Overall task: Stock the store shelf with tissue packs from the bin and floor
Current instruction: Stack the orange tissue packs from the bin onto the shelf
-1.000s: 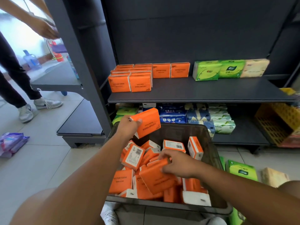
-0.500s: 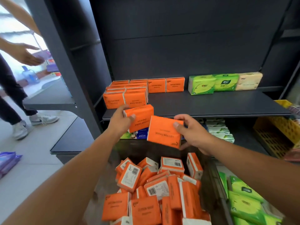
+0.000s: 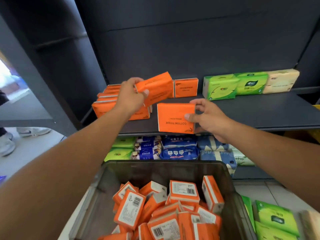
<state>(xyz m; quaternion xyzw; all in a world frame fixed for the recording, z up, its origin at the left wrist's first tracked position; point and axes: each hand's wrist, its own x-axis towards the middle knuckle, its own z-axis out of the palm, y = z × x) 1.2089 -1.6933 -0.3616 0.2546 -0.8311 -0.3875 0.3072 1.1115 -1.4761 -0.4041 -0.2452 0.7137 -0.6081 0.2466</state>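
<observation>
Over the shelf (image 3: pixel 259 111), up from the bin (image 3: pixel 155 170) w/in a sec, left grip (image 3: pixel 131 97) is pinching an orange pack (image 3: pixel 155 87) above the stack (image 3: pixel 107 104); right grip (image 3: pixel 207 116) is pinching a second pack (image 3: pixel 174 118) at the front edge (placing's prob. next).

The head camera looks forward and down, close over the bin (image 3: pixel 155 170) toward the shelf (image 3: pixel 259 115).

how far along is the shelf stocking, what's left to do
Roughly partway. Done: shelved orange packs stand in a block at the left of the shelf. In hand: the left hand holds one pack over that block; the right hand holds a second pack at the shelf's front edge. Left: the bin is heaped with binned packs, and green packs lie on the floor beside it.
</observation>
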